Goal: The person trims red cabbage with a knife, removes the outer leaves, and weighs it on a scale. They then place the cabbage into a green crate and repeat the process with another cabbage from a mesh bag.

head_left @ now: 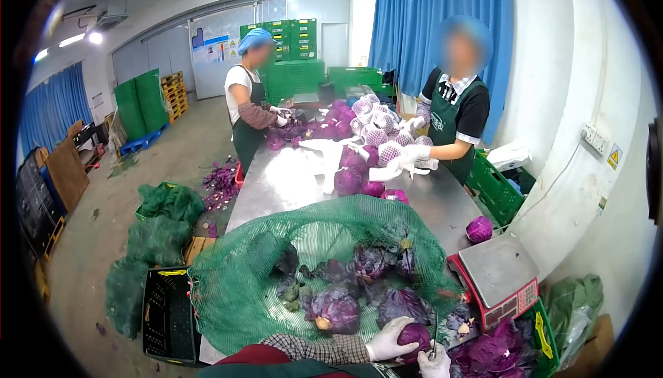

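My left hand (388,341), in a white glove with a plaid sleeve behind it, grips a small red cabbage (416,334) at the near edge of the steel table (290,181). My right hand (435,365), also gloved, sits just right of the cabbage at the bottom edge of the view, closed around a thin grey knife (435,333) that points upward beside it. In front of my hands, a big green net sack (242,274) lies open over several more red cabbages (336,307) and loose leaves.
A red weighing scale (498,279) stands at my right, with a lone cabbage (479,229) behind it. Purple leaf trimmings fill a green crate (494,350). Two gloved co-workers (452,112) (246,101) handle cabbages at the far end. A black crate (166,316) and net sacks lie on the floor at left.
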Demonstrator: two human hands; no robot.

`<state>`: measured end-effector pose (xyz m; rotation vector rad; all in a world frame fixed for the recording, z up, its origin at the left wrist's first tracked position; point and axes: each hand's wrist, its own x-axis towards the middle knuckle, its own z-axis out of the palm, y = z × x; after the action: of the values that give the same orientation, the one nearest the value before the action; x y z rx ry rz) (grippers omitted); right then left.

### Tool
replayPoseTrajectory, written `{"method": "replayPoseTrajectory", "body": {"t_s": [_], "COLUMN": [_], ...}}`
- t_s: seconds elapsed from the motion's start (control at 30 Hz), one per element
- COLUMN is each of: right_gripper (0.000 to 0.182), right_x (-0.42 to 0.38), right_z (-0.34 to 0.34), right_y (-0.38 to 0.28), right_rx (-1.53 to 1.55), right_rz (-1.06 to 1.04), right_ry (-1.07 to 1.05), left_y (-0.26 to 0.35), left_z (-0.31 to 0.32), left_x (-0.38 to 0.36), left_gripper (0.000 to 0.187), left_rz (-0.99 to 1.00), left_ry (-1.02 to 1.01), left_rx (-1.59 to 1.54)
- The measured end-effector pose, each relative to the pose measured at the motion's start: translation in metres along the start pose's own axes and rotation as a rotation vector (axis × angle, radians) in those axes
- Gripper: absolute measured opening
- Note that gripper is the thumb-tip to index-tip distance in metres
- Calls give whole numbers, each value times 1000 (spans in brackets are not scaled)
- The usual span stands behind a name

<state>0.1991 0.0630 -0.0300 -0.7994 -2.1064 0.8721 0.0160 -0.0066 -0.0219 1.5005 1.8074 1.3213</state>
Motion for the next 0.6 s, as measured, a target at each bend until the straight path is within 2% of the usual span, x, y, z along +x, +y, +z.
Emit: {"method": "replayPoseTrajectory", "body": {"t_s": [0.03,0.07,0.17,0.3,0.37,0.43,0.47,0.5,0.57,0.6], "right_gripper": [40,44,41,32,28,24,23,28,32,31], "right_x": [1,-2,-3,7,10,9,6,2,-1,4], "right_z": [3,-3,-1,-15,-19,-18,-13,-15,-12,-21], "right_y": [4,8,11,-34,-45,-43,-32,-13,5,-7], "right_rx": [45,129,113,358,444,416,421,274,-57,-45], "right_rz": [1,304,303,481,493,535,503,472,-52,159], "right_ry": [27,-111,-73,-80,-82,-76,-64,-144,-47,-167], "left_y": [5,8,-4,-7,-3,-3,-4,-7,-13,-16], "left_z": [-1,-2,11,11,8,9,11,14,24,27], "left_x": [-1,0,-2,-2,-1,-1,-3,-5,-4,-2], "left_gripper": [76,76,78,78,78,78,78,78,78,80], "left_rz": [-1,-2,23,45,48,50,47,60,80,91], "left_ry": [-4,-6,3,13,19,16,18,29,99,73], "left_rx": [15,31,67,80,62,74,77,97,133,132]}}
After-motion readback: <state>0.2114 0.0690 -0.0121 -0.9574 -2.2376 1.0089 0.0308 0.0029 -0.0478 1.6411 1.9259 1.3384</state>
